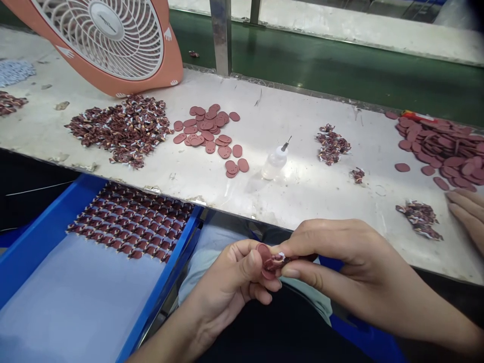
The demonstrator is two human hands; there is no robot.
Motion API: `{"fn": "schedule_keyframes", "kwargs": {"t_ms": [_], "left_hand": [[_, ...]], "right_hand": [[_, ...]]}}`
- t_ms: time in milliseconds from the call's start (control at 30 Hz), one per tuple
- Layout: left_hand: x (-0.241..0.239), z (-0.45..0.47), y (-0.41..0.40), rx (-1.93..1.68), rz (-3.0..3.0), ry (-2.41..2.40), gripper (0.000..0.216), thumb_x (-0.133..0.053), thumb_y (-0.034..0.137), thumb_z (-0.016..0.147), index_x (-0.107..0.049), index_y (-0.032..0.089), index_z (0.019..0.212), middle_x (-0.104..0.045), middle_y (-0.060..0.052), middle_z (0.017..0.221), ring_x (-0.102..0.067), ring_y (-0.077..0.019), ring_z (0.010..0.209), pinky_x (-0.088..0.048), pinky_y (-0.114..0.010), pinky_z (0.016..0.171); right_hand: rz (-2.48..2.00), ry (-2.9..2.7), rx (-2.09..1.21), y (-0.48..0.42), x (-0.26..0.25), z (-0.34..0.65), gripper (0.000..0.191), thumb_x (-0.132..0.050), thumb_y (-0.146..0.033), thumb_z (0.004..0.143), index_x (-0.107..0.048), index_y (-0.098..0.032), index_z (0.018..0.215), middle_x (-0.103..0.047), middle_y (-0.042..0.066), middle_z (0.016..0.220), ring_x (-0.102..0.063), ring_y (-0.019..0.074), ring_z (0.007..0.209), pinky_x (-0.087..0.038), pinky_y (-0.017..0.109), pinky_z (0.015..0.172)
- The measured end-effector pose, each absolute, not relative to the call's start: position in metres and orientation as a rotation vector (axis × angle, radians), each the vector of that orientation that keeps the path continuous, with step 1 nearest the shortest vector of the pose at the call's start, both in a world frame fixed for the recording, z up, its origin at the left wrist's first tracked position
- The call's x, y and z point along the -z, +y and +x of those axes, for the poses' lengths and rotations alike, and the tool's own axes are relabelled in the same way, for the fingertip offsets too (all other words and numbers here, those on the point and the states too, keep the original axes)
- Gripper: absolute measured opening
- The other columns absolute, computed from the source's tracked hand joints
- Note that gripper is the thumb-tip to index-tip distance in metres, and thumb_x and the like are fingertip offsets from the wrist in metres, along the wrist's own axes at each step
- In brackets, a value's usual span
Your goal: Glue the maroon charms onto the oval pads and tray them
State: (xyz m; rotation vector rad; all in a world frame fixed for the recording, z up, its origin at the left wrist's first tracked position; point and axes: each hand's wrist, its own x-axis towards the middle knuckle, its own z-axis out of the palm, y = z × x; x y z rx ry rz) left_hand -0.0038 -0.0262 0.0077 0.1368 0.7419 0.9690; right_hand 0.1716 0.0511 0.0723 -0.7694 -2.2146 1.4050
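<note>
Over my lap, my left hand pinches a reddish-brown oval disc between thumb and fingers. My right hand meets it from the right, thumb and forefinger closed on a small dark-red figure piece with white bits. The piece is against the disc; fingers hide much of both, so I cannot tell whether they are joined. On the table beyond stands a clear squeeze bottle with a needle tip. Loose oval discs lie left of it, and small clusters of figure pieces lie to its right.
A blue tray at left holds rows of finished-looking pieces on a pale sheet. An orange fan stands behind a large figure-piece heap. Another person's hand rests at right near a disc pile.
</note>
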Motion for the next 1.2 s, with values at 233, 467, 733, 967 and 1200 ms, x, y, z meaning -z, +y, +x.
{"fn": "schedule_keyframes", "kwargs": {"t_ms": [233, 467, 733, 967, 1200], "left_hand": [[-0.0064, -0.0047, -0.027, -0.959, 0.137, 0.759, 0.045, -0.084, 0.055, 0.059, -0.069, 0.015, 0.071, -0.066, 0.001, 0.062, -0.062, -0.0069, 0.053, -0.049, -0.011, 0.046], [-0.0061, -0.0056, -0.0277, -0.978, 0.107, 0.767, 0.041, -0.085, 0.052, 0.059, -0.071, 0.015, 0.071, -0.065, 0.001, 0.061, -0.063, -0.0072, 0.053, -0.051, -0.012, 0.046], [-0.0044, -0.0051, -0.0269, -0.972, 0.097, 0.739, 0.038, -0.085, 0.05, 0.062, -0.072, 0.015, 0.071, -0.066, 0.001, 0.061, -0.064, -0.0067, 0.054, -0.051, -0.01, 0.045], [-0.0054, -0.005, -0.0248, -0.983, 0.062, 0.766, 0.038, -0.087, 0.048, 0.058, -0.072, 0.015, 0.07, -0.063, 0.003, 0.058, -0.063, -0.0065, 0.052, -0.051, -0.011, 0.046], [-0.0099, -0.0029, -0.0227, -0.984, 0.054, 0.778, 0.042, -0.088, 0.05, 0.056, -0.069, 0.014, 0.065, -0.062, 0.002, 0.057, -0.06, -0.0063, 0.05, -0.048, -0.01, 0.044]], "right_hand": [[-0.74, -2.296, -1.342, 0.0541, -0.0755, 0.1716, 0.016, -0.064, -0.011, 0.092, -0.068, -0.023, 0.101, -0.07, -0.006, 0.084, -0.065, 0.0037, 0.073, -0.049, 0.012, 0.067], [-0.733, -2.384, -1.324, 0.0526, -0.0786, 0.1717, 0.015, -0.058, -0.011, 0.094, -0.066, -0.023, 0.099, -0.069, -0.003, 0.087, -0.064, 0.0069, 0.075, -0.049, 0.017, 0.068], [-0.734, -2.443, -1.341, 0.0541, -0.0819, 0.1724, 0.016, -0.056, -0.013, 0.096, -0.064, -0.024, 0.105, -0.067, -0.003, 0.089, -0.062, 0.0067, 0.076, -0.048, 0.018, 0.069], [-0.718, -2.455, -1.269, 0.0552, -0.0796, 0.1682, 0.012, -0.056, -0.013, 0.096, -0.065, -0.021, 0.097, -0.067, -0.002, 0.086, -0.061, 0.0074, 0.074, -0.048, 0.018, 0.068], [-0.711, -2.462, -1.215, 0.0533, -0.077, 0.17, 0.011, -0.057, -0.014, 0.096, -0.062, -0.023, 0.096, -0.067, -0.002, 0.088, -0.062, 0.0084, 0.075, -0.048, 0.018, 0.068]]}}
